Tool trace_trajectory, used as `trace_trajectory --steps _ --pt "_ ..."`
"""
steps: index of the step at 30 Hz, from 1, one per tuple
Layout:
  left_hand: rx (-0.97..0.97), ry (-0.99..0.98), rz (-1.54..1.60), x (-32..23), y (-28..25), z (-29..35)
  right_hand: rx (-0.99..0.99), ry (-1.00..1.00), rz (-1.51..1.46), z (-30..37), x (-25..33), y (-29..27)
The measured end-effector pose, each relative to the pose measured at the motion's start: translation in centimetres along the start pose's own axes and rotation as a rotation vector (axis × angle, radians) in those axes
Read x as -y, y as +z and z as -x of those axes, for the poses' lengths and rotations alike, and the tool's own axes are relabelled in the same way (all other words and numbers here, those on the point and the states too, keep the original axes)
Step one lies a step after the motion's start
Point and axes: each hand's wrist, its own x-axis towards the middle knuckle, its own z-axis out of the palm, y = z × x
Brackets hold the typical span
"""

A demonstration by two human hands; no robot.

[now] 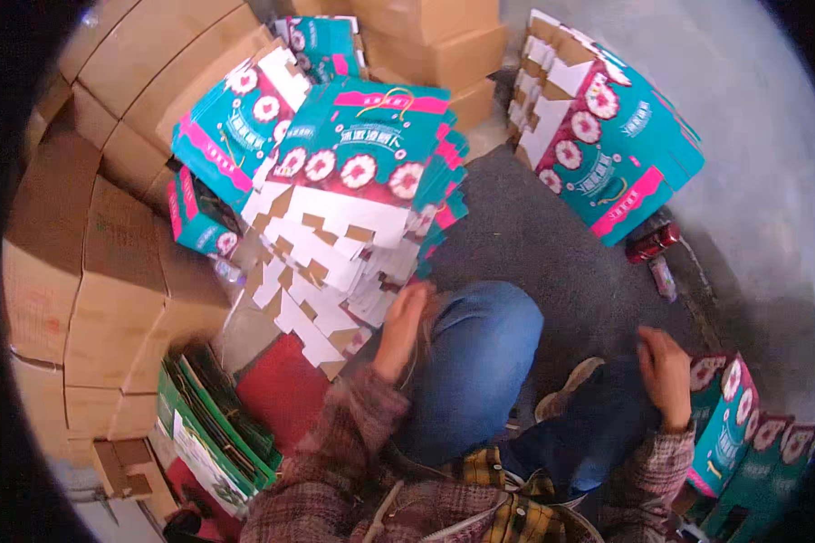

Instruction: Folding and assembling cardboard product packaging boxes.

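Observation:
My left hand (406,323) is beside my raised knee, close to the near edge of a large fanned stack of flat printed cartons (362,172). The cartons are teal with magenta bands, pictures of white round slices, cord handles and white notched flaps. Blur smears the left fingers, so their grip is unclear. Off to the right, my right hand (666,373) hovers over my other leg with its fingers loosely bent and apart, and nothing shows in it. Next to it stand folded teal cartons (726,421).
Brown cardboard boxes (109,262) are piled along the left. Another teal carton stack (607,145) leans at the far right, with a red can (652,244) nearby. Green flat bags (217,421) stand by a red mat (285,389). Dark matting (525,235) covers the floor ahead.

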Motion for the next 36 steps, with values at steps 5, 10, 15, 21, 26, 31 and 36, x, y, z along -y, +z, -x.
trace_trajectory --steps 5,10,15,21,26,31,36 --pt "-0.051 -0.191 0.732 5.4 -2.2 -13.9 0.189 0.195 0.028 -1.4 1.2 1.1" --pt "-0.227 -0.106 1.117 5.1 -1.1 -23.0 0.244 0.317 -0.005 -2.0 0.8 1.4" --pt "-0.277 0.046 1.378 6.5 -2.5 -25.4 0.288 0.368 0.031 -2.1 0.1 1.3" --pt "-0.336 0.090 1.464 5.8 -8.8 -23.5 0.327 0.410 0.020 -2.3 -0.8 1.9" --pt "-0.581 0.204 0.695 2.3 -10.3 -21.2 0.274 0.403 -0.056 -1.9 -1.6 1.6" --pt "-0.737 0.294 0.447 0.5 -7.3 -16.6 0.226 0.323 0.023 -2.1 -1.7 1.1" --pt "-0.670 0.315 0.451 -4.3 -0.2 -7.7 0.158 0.253 0.017 0.1 -1.7 0.8"
